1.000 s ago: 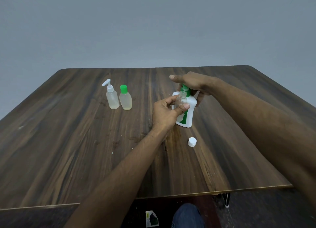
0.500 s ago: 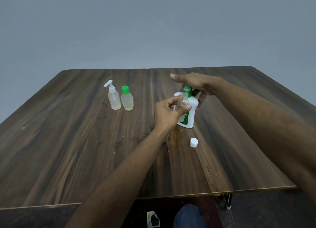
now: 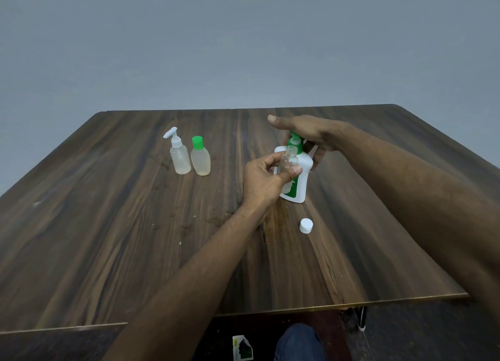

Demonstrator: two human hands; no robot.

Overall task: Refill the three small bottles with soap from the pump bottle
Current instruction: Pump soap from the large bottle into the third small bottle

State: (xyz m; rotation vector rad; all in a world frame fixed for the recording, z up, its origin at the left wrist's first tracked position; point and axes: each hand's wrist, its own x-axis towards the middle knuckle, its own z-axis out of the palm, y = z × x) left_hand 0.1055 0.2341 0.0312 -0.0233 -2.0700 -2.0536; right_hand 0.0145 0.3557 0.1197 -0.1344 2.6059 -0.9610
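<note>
At table centre-right, left hand pinches uncapped clear bottle under the pump bottle spout, right hand flat on the pump head, white cap nearby; other two small bottles look filled, so last refill likely underway.

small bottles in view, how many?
3. Pump-top small bottle and green-capped small bottle stand side by side, far left on the table. The clear uncapped small bottle is in the left hand. None seem hidden.

White pump bottle with green pump; green-capped bottle; dark wood-grain table.
</note>
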